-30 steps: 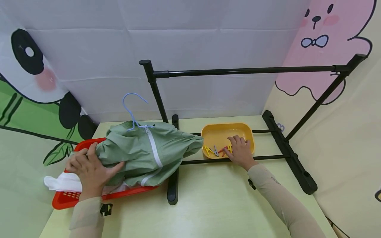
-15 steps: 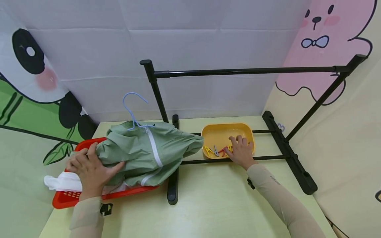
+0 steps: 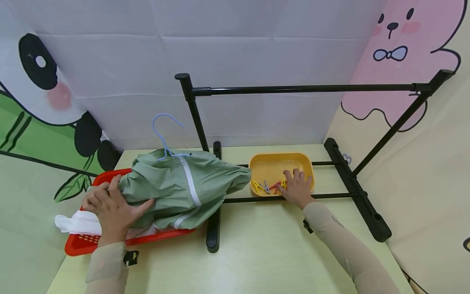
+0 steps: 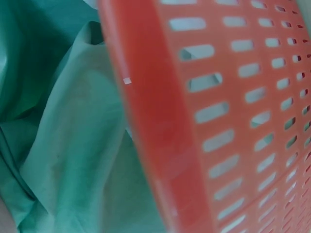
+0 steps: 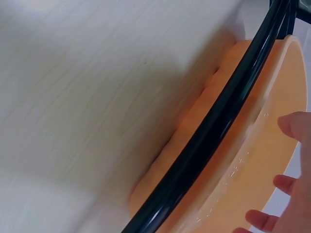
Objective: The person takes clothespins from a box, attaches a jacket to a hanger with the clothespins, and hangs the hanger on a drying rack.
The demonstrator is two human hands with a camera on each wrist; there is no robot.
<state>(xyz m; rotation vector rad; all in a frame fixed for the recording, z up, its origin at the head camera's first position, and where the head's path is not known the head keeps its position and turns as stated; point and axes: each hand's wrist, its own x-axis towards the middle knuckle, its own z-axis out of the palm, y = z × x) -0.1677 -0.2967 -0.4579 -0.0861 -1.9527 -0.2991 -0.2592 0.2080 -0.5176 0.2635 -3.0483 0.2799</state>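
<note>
A green jacket [image 3: 172, 183] with a white zip lies on a red basket [image 3: 80, 245], a blue hanger [image 3: 160, 132] sticking out of its neck. My left hand [image 3: 114, 208] rests on the jacket's left side, thumb spread away from the fingers. In the left wrist view the jacket's green cloth [image 4: 77, 136] lies against the basket's slotted wall [image 4: 160, 121]; no fingers show there. My right hand [image 3: 299, 190] is over a yellow tray [image 3: 264, 161], its fingers loosely bent and holding nothing visible. Several small clothes pegs [image 3: 265, 187] lie beside the thumb.
A black clothes rack [image 3: 304, 88] stands on the pale table [image 3: 271, 245], its lower bars running in front of and behind the tray. White cloth [image 3: 78, 223] hangs over the basket's left end. Walls with cartoon prints close off the back and both sides.
The right hand's fingers have shifted slightly to the right and down over the tray. My left hand, the jacket and the basket stay put; the head view has tilted a little.
</note>
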